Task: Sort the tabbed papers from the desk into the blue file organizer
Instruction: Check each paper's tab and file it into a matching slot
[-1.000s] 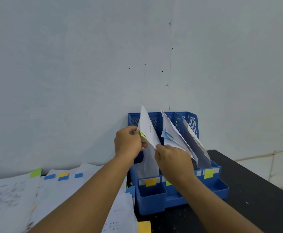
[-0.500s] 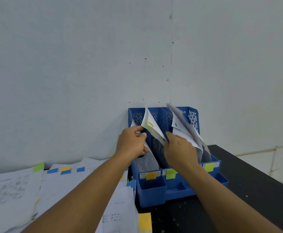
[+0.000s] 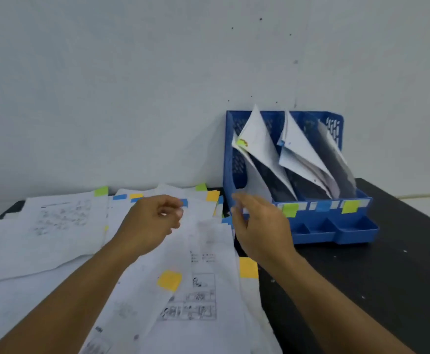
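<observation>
Hands now off slanted filed papers

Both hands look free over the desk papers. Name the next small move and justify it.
Probably lower the left hand to pinch the top sheet with the yellow tab. Both it and the right hand hold nothing, tabbed papers still cover the desk, and the blue file organizer has room.

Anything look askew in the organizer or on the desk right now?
Yes. The papers in the blue file organizer lean diagonally rather than upright, and the left slot's sheet has a bent corner. The desk pile lies fanned and overlapping.
</observation>
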